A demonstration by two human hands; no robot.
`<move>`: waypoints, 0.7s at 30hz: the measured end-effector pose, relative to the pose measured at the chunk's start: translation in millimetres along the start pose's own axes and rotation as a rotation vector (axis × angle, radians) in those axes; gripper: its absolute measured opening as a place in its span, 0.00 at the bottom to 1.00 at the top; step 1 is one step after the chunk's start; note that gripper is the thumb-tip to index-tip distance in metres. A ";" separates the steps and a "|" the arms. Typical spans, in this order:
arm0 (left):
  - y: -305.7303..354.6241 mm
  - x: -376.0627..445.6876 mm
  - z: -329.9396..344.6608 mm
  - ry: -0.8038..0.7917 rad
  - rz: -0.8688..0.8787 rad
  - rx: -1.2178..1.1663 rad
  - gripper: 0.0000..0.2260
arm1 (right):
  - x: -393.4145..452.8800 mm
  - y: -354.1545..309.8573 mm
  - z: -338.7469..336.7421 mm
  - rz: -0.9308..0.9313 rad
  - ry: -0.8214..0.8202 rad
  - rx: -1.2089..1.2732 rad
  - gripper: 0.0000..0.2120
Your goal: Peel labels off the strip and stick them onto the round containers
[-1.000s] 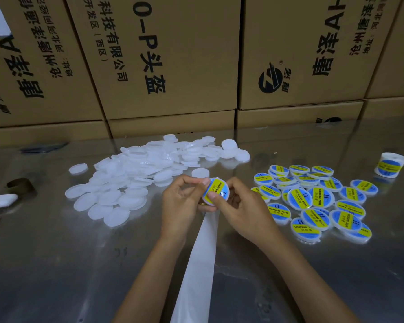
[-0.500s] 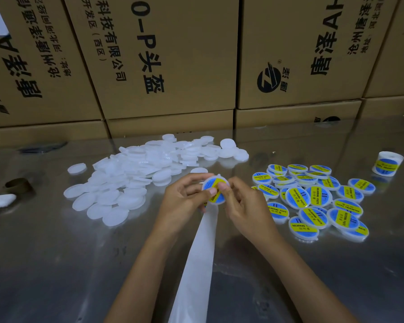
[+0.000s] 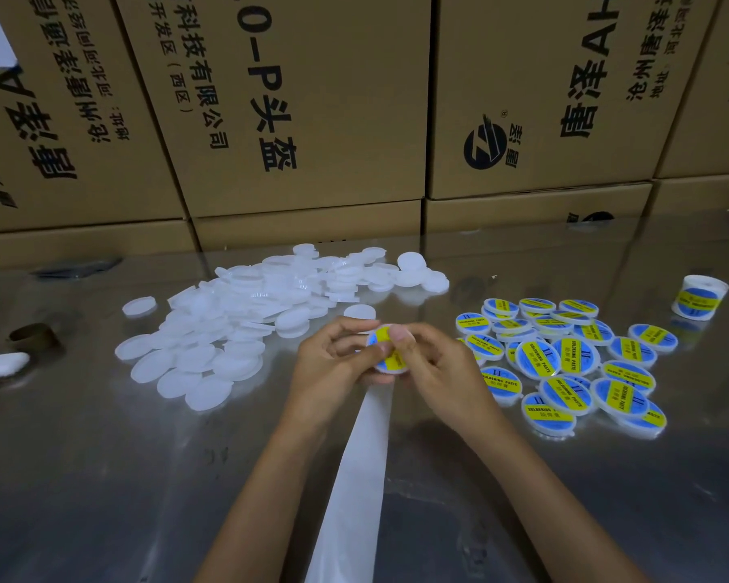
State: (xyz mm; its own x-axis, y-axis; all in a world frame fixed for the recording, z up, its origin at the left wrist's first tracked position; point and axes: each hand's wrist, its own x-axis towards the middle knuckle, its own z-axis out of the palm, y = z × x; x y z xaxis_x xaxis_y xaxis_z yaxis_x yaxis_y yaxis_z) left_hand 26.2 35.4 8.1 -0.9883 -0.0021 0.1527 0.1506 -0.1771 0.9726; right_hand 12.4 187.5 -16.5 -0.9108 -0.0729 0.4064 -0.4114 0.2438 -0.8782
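Head view shows us with both hands together over the steel surface (image 3: 102, 477), working one round container (image 3: 390, 351). Our left hand (image 3: 329, 363) curls round its left edge and grips it; our right hand (image 3: 438, 372) holds the other side, and the right thumb (image 3: 400, 333) now lies flat on top of the blue and yellow label (image 3: 386, 361). A second ago the label's face was mostly open to view, with only fingertips at its rim; since then the thumb has moved across it and the container has tipped a little toward us. We judge the label is on and being pressed down, so this piece is nearly done. The white backing strip (image 3: 363, 477) hangs from under our hands toward us, bare along its visible length. The labelled containers (image 3: 565, 363) lie heaped just right of our hands, the plain white ones (image 3: 236, 321) to the left and behind. That pile looks larger, so much labelling remains.
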 end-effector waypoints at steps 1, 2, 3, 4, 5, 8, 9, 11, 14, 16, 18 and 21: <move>0.1 0.4 0.4 0.045 -0.004 -0.032 0.11 | -0.4 0.4 1.1 0.017 -0.036 -0.002 0.17; 0.7 0.7 0.2 0.083 -0.006 -0.056 0.10 | -1.1 0.6 2.3 0.028 -0.060 -0.016 0.17; 1.4 0.8 -0.4 0.111 -0.002 -0.070 0.10 | -1.7 0.1 3.8 0.028 -0.071 -0.032 0.16; 2.0 0.8 -1.0 0.130 0.003 -0.073 0.10 | -2.3 -1.0 4.9 0.020 -0.069 -0.039 0.15; 2.3 0.8 -1.3 0.140 0.009 -0.067 0.10 | -2.9 -2.6 5.4 0.002 -0.058 -0.036 0.13; 3.5 0.1 -1.5 0.137 0.031 -0.033 0.10 | -3.3 -7.6 3.1 -0.046 -0.023 -0.020 0.08; 3.8 0.2 -1.7 0.131 0.038 -0.020 0.11 | -3.7 -8.6 2.7 -0.049 -0.018 -0.011 0.08; 3.7 0.8 -2.5 0.109 0.043 0.016 0.11 | -4.8 -8.0 2.9 -0.040 0.016 0.004 0.14; 2.8 -0.3 0.7 0.004 0.047 0.038 0.09 | -4.4 -7.5 -0.1 0.009 0.104 0.024 0.22; 0.2 -0.8 2.6 -0.113 0.041 0.039 0.18 | -3.0 -6.0 -2.3 0.031 0.122 0.043 0.24; -1.6 -0.8 3.7 -0.196 0.027 0.043 0.24 | -1.9 -5.4 -3.3 0.053 0.123 0.052 0.24; -1.7 -1.1 3.6 -0.159 0.028 0.060 0.22 | -1.0 -5.0 -2.2 0.077 0.087 0.060 0.25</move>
State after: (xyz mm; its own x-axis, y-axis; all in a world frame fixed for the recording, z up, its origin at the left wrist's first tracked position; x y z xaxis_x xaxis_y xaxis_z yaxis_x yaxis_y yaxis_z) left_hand 27.2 39.2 6.9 -0.9680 0.1505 0.2010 0.1839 -0.1198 0.9756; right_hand 15.4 188.5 -12.0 -0.9342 0.0290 0.3555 -0.3443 0.1866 -0.9201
